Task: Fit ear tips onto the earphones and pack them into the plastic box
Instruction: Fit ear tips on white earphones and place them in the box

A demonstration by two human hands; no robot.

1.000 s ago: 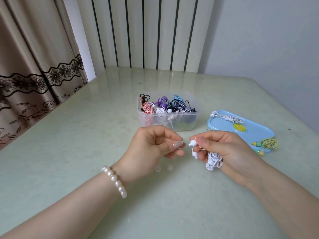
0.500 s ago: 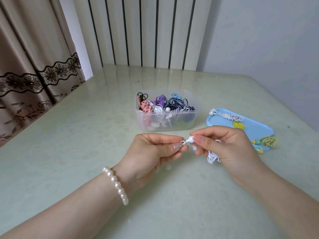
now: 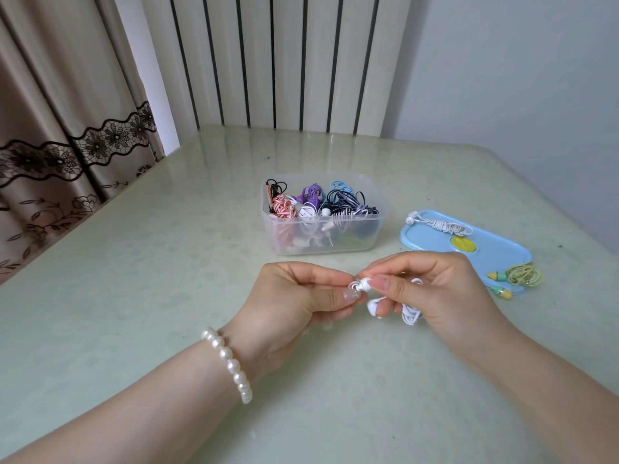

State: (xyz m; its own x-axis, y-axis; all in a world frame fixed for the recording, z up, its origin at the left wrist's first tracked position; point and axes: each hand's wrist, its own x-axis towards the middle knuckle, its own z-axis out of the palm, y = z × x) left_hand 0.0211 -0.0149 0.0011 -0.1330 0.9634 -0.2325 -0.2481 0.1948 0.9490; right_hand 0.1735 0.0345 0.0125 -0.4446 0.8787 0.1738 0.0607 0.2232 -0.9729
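Both hands meeting above a pale green table (image 3: 140, 296): left hand (image 3: 294, 296), pearl bracelet (image 3: 227, 363) at the wrist, pinching a clear ear tip (image 3: 354, 285) between thumb and forefinger against a white earbud (image 3: 365, 283). Right hand (image 3: 432, 293) pinching that earbud, remaining fingers curled round the bundled white earphones (image 3: 411, 314), second bud (image 3: 372, 307) hanging below. Behind the hands, clear plastic box (image 3: 321, 244) packed with coiled earphones in many colours. To the right, blue lid (image 3: 435, 239) carrying another white pair (image 3: 442, 226), yellow-green pair (image 3: 522, 277) at its near end.
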